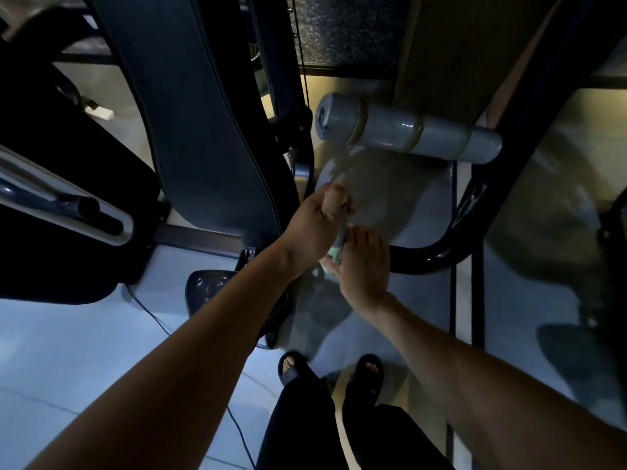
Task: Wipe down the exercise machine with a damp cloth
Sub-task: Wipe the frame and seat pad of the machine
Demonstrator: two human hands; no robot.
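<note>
A pale cloth (pixel 339 244), rolled or bunched, is held between both hands at the centre of the view, above the floor (pixel 68 334); the left hand (pixel 314 228) is curled round its far end and the right hand (pixel 364 266) round its near end; the exercise machine's dark padded backrest (pixel 210 113) is seen just left, its grey foam roller (pixel 407 128) beyond, and a curved black frame tube (pixel 437 252) to the right.

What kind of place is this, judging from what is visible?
Probably a gym or home workout room: a padded bench, a foam roller pad on a black machine frame, and a tiled floor.
</note>
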